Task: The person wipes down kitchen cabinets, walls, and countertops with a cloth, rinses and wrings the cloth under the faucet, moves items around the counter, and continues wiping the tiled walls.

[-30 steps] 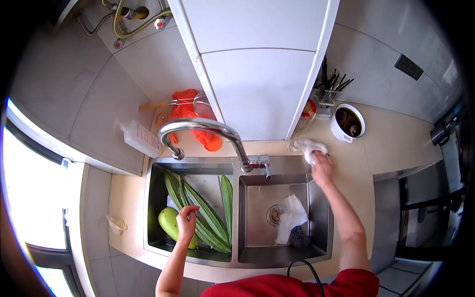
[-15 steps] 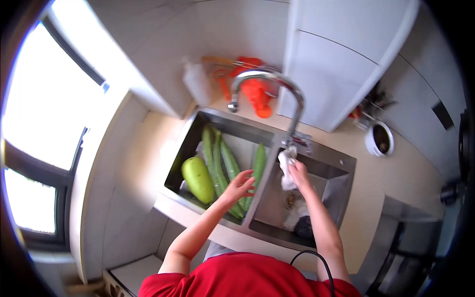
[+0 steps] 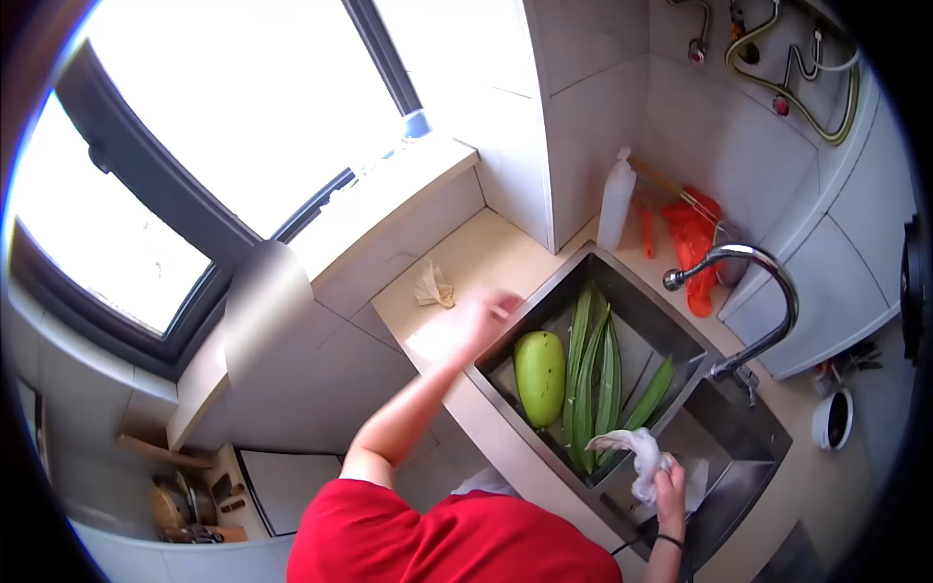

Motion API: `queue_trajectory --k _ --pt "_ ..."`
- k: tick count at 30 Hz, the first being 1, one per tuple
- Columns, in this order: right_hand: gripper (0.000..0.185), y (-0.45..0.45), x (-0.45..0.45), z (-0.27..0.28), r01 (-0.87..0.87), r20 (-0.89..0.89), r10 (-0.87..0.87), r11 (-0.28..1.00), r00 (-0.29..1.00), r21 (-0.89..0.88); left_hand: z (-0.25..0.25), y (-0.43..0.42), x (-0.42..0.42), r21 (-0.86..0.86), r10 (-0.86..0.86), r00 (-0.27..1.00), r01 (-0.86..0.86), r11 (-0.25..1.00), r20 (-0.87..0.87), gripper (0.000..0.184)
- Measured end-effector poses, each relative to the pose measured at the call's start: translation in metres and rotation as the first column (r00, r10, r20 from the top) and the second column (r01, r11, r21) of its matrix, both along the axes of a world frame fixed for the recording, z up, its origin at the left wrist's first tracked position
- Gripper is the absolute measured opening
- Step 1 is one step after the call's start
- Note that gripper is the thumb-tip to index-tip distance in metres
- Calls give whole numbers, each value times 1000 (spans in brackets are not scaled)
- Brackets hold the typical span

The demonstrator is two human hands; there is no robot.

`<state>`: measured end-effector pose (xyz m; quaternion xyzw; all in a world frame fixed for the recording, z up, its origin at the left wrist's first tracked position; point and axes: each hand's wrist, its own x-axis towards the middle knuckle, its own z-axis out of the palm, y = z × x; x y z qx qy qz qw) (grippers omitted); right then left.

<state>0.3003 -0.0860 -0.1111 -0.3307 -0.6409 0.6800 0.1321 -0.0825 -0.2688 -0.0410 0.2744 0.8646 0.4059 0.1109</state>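
My right hand (image 3: 671,486) is closed round a bunched white cloth (image 3: 643,466), held over the right basin of the steel sink (image 3: 724,505). Blurred by motion, my left hand (image 3: 498,313) is over the counter beside the left basin's edge; its fingers cannot be made out clearly. A crumpled beige scrap (image 3: 433,286) lies on the counter to its left. In the left basin lie a pale green gourd (image 3: 539,377) and several long ridged green gourds (image 3: 609,379). Something white lies in the right basin, partly hidden behind my right hand.
A curved chrome faucet (image 3: 785,291) arches over the sink's back edge. Behind the basins stand a white bottle (image 3: 616,202) and a red plastic bag (image 3: 692,243). A white pot (image 3: 833,420) is at the far right. A window (image 3: 243,107) fills the upper left.
The view has swung left toward the window. My right hand has carried the cloth from the right counter to over the right basin. My left hand has moved from above the gourds to the left counter.
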Motion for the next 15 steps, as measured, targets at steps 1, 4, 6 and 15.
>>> queue_trajectory --k 1,4,6,15 --pt "18 -3 3 1 -16 30 16 1000 999 -5 -2 -24 -43 72 93 974 -80 994 -207 19" --pt "27 -38 6 11 25 108 -12 992 994 -122 53 -56 -91 107 261 928 -241 965 -264 24" --pt "30 -64 -4 -21 76 82 -64 987 995 -140 16 -73 -125 131 -38 978 11 991 204 32" --pt "35 -89 -79 11 -50 -202 132 929 971 365 -96 61 127 348 -316 -146 386 854 937 46"
